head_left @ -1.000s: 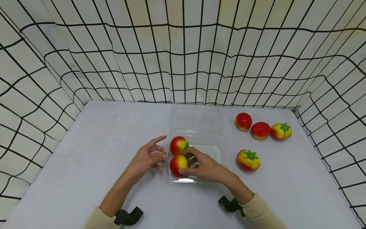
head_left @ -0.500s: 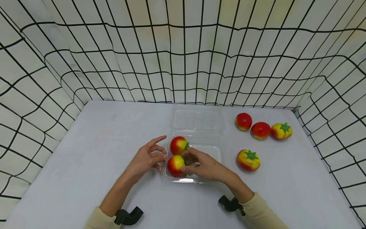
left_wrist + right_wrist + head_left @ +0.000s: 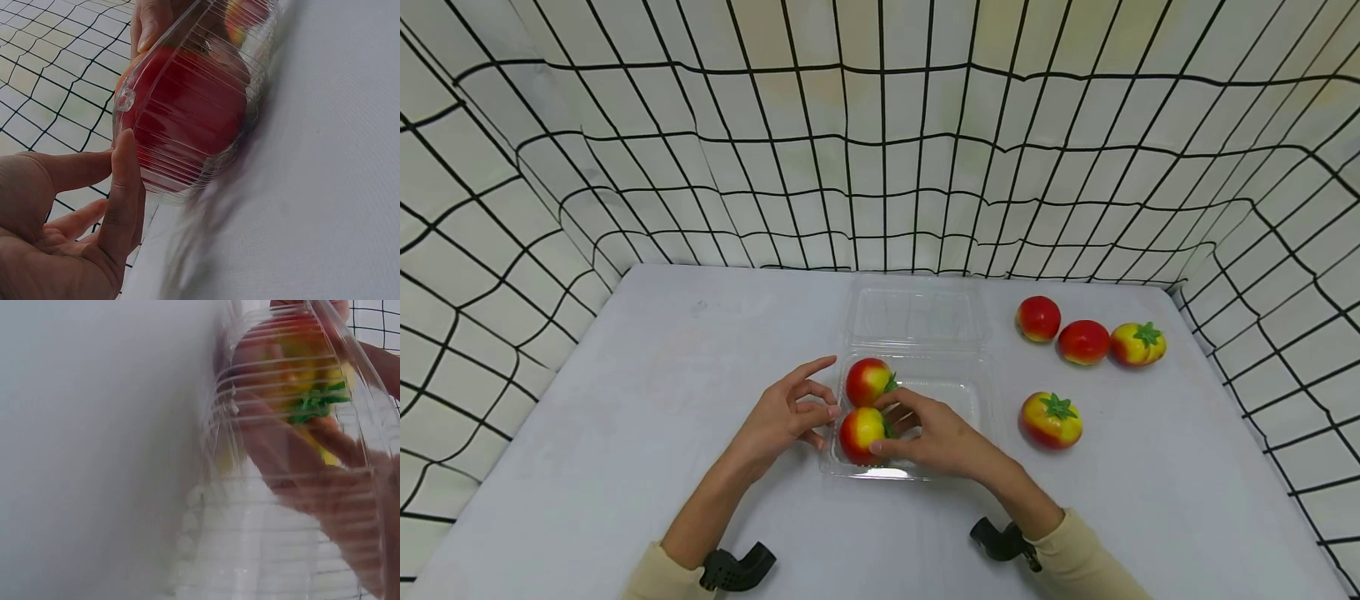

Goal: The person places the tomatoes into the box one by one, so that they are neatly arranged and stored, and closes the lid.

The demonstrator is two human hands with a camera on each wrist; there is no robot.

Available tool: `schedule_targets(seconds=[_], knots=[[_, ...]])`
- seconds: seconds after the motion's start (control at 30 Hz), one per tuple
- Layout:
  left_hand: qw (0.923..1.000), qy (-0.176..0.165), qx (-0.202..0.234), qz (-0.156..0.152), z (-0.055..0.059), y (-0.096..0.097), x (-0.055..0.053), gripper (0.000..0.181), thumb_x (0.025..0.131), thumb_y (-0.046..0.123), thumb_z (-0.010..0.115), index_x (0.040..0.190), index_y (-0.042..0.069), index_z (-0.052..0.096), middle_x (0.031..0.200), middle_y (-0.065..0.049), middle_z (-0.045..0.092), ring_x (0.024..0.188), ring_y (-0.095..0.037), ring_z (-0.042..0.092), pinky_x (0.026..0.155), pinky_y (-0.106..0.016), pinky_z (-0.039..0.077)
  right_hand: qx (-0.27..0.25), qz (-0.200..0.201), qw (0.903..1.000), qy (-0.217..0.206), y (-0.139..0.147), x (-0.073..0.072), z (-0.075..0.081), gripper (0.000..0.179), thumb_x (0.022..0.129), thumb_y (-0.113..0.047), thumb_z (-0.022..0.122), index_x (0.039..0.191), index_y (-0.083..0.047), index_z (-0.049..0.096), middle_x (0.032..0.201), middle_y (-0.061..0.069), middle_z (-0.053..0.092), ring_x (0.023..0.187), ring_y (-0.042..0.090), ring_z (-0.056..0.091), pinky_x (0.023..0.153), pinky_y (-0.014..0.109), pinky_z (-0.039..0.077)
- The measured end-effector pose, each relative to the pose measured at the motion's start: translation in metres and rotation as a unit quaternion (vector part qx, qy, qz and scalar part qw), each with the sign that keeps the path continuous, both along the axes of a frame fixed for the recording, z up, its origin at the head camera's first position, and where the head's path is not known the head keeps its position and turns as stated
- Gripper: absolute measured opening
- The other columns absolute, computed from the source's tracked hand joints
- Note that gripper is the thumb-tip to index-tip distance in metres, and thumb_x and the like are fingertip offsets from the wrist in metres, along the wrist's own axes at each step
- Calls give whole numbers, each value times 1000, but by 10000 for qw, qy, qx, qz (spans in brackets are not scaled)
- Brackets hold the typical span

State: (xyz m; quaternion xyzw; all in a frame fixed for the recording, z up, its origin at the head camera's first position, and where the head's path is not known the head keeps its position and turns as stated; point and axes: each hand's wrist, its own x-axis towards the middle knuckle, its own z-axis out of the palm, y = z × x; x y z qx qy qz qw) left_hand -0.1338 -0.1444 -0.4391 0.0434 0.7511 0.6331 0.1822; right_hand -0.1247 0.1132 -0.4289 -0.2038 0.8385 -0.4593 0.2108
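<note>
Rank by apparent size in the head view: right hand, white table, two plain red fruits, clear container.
White table
Clear container
Right hand
Left red fruit, right red fruit: too alike to rank

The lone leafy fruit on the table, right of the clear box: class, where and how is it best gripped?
Probably across the near and far sides of the fruit, below its green leaves, coming from above with the nearer right hand. In the head view the fruit looks wider than deep, leaves up, and no other fruit touches it.
</note>
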Motion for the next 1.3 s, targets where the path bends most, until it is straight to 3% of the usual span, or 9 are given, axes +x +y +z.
schedule_targets(seconds=[0.4,0.7,0.97,1.3], knots=[[10000,-41,70,-39,0,0,1,77,96,9,72,162,15,34,110,-18,61,77,-17,70,66,-34,66,111,-394,9992,-41,-6,5,3,44,87,-35,81,123,-18,62,117,5,72,107,21,68,94,41,61],[9995,-172,249,-11,-1,2,1,77,96,6,71,162,18,34,106,-11,60,73,-16,70,67,-37,66,162,-372,9991,-94,-6,6,6,45,88,-35,79,124,-17,61,120,7,71,111,23,67,93,42,61],[9996,-131,232,-32,-1,3,0,77,96,7,72,162,18,34,107,-11,60,75,-16,70,67,-37,66,266,-438,9985,-168,-6,6,8,45,87,-34,79,124,-15,60,118,6,71,110,21,66,93,40,61],[9997,-140,205,-20,-1,3,0,76,96,8,72,162,19,35,107,-11,60,76,-16,70,68,-37,66,283,-222,9993,-51,3,3,11,50,89,-35,80,127,-9,60,122,5,70,115,22,66,97,39,61]])
